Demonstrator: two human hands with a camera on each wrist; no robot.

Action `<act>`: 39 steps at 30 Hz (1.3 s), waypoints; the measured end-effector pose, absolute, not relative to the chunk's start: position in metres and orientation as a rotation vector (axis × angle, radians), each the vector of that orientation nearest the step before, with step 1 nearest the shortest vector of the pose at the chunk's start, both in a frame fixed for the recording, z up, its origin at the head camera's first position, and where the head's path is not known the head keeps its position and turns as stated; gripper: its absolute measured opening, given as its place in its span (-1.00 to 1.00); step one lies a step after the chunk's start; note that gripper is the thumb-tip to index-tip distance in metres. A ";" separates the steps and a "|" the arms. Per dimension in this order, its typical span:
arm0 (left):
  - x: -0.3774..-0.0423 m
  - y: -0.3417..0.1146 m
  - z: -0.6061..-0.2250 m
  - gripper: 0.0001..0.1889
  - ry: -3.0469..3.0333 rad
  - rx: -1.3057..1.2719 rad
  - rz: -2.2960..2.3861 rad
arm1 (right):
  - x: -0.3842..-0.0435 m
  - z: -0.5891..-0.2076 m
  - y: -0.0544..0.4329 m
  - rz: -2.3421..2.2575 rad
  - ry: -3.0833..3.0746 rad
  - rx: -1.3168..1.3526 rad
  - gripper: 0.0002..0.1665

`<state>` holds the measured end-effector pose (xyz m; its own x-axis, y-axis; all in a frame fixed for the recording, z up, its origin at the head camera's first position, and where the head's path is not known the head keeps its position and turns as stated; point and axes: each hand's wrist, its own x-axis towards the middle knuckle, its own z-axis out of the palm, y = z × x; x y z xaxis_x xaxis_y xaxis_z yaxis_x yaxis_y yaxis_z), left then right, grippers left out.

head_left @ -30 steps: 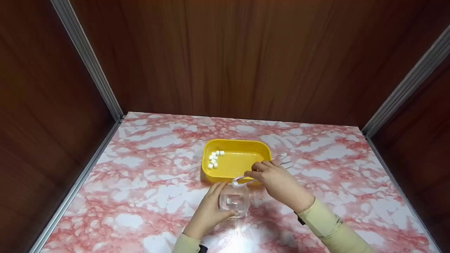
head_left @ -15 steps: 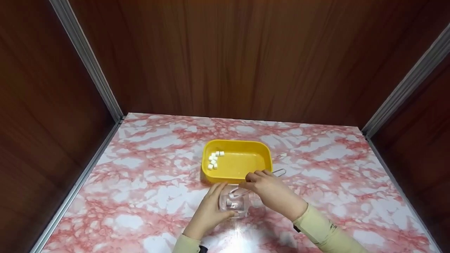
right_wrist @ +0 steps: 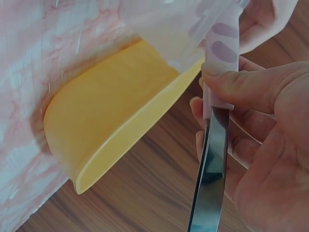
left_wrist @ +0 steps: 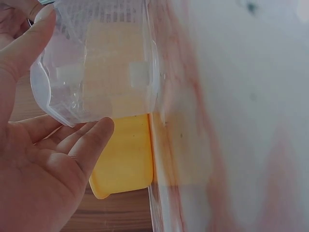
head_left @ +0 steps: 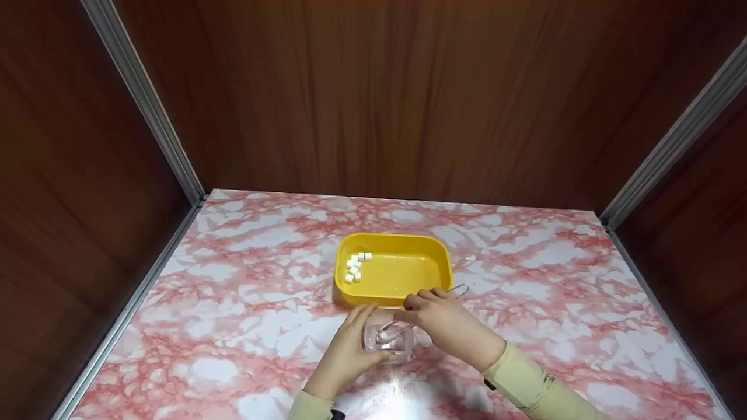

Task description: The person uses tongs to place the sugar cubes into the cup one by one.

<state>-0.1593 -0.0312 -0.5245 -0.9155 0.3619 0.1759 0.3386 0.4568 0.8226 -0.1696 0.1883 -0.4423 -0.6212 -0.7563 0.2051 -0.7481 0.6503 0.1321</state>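
My left hand (head_left: 344, 353) grips a clear plastic cup (left_wrist: 113, 53) at the front of the yellow tray, thumb on the near side and fingers on the far side. In the left wrist view, one white cube (left_wrist: 140, 75) shows at the cup's base and a second pale block shows through its wall nearer the rim. My right hand (head_left: 452, 324) pinches metal tongs (right_wrist: 215, 159) with pale pink, purple-spotted arms, thumb against fingers. The tongs' tips reach down inside the cup, with a white cube (head_left: 383, 336) at them. Their looped end sticks out behind the hand.
The yellow tray (head_left: 437, 268) stands just beyond the cup, with several white cubes (head_left: 353, 265) gathered at its left end. Beneath everything is a red-and-white marbled tabletop (head_left: 245, 280). Brown wood-grain panels (head_left: 373, 99) rise behind and at both sides.
My right hand has moved down and toward me, taking the tongs' tips with a white cube from above the cup's rim down into it. The left hand and cup have stayed put.
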 end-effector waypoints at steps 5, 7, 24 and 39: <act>-0.159 -0.031 -0.525 0.04 2.661 0.639 1.493 | -0.169 -0.442 0.188 -0.046 -2.639 1.233 -0.40; -0.159 -0.031 -0.525 0.03 2.663 0.643 1.492 | -0.169 -0.442 0.188 -0.049 -2.638 1.233 -0.40; -0.159 -0.032 -0.524 0.02 2.656 0.661 1.508 | -0.169 -0.440 0.190 -0.022 -2.662 1.209 -0.37; -0.159 -0.032 -0.525 0.00 2.673 0.679 1.498 | -0.172 -0.430 0.198 0.010 -2.657 1.166 -0.42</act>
